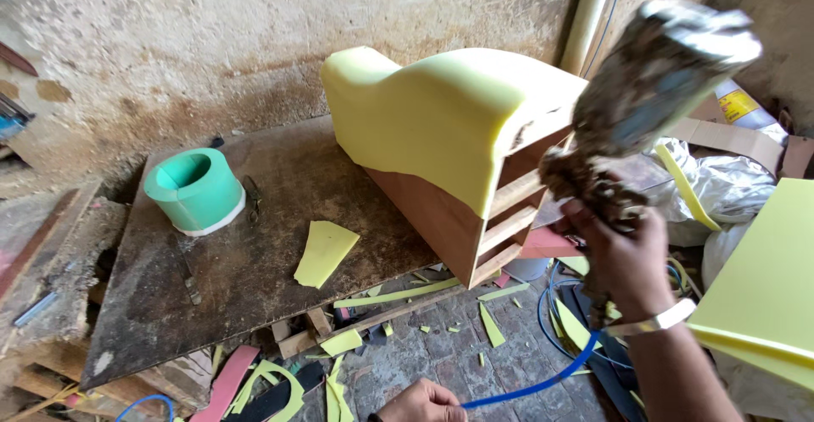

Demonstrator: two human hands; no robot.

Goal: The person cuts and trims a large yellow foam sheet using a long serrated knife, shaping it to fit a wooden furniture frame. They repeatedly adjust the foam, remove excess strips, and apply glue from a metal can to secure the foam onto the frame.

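While the right hand (623, 257) grips a glue-crusted spray gun (653, 83) by its handle beside the foam-topped frame (449, 142) on the desk (254, 252), the left hand (424, 403) pinches its limp blue hose (530, 385); the gun looks top-heavy and sticky.

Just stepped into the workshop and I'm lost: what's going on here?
A person's right hand holds up a glue-crusted spray gun beside a wooden frame capped with yellow foam on the worktable. The left hand grips the gun's blue hose. Foam offcuts litter the floor.
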